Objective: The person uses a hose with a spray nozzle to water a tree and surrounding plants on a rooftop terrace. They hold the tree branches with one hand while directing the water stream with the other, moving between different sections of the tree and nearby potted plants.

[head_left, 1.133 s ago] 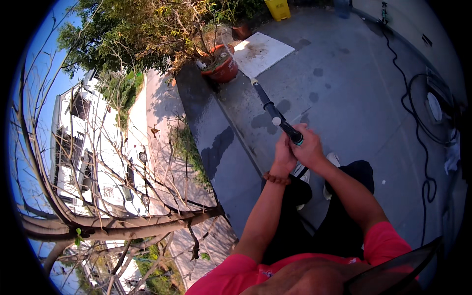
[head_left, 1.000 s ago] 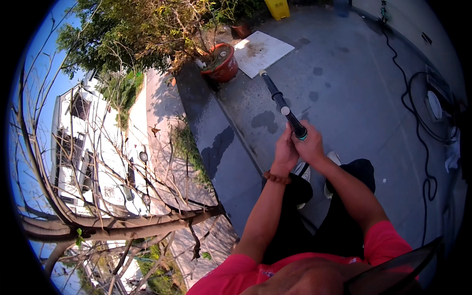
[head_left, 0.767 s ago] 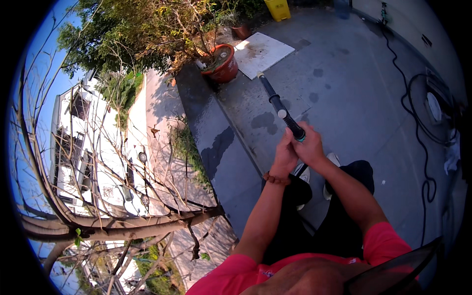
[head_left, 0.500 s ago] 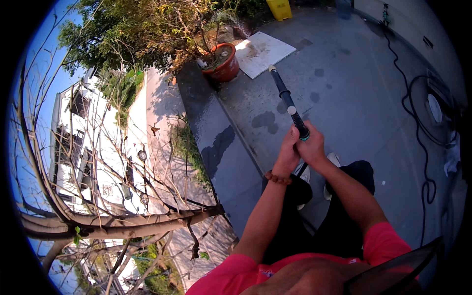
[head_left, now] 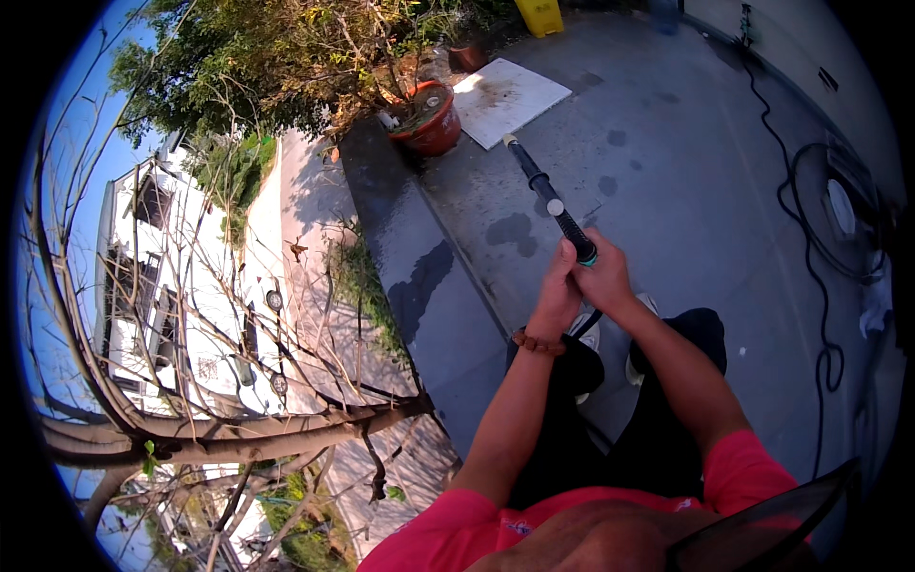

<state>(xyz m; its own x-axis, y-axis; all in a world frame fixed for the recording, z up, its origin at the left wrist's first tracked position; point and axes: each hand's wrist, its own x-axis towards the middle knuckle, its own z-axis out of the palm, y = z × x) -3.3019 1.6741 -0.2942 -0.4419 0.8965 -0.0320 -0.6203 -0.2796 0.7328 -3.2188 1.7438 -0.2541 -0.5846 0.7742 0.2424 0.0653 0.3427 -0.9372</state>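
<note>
A black hose spray wand (head_left: 541,180) with a pale tip points away from me, above the grey paved floor. Both my hands are closed around its rear end, pressed against each other. My left hand (head_left: 556,293), with a brown bead bracelet (head_left: 538,343) at the wrist, wraps it from the left. From the other side, my right hand (head_left: 606,275) grips the handle just behind its ridged black section. A dark hose (head_left: 587,324) runs down from the handle between my legs. Past the tip, a white flat board (head_left: 515,95) lies on the floor.
A reddish pot (head_left: 434,126) with a shrub stands left of the board, and a smaller pot (head_left: 467,58) behind it. A yellow bin (head_left: 541,16) is farther back. Black hose or cable (head_left: 791,181) runs along the right wall. Bare branches (head_left: 229,429) fill the left.
The wand's tip has swung a little left and slightly nearer. A thin water spray beyond the board no longer shows, and the smaller pot appears there. Both hands keep their hold.
</note>
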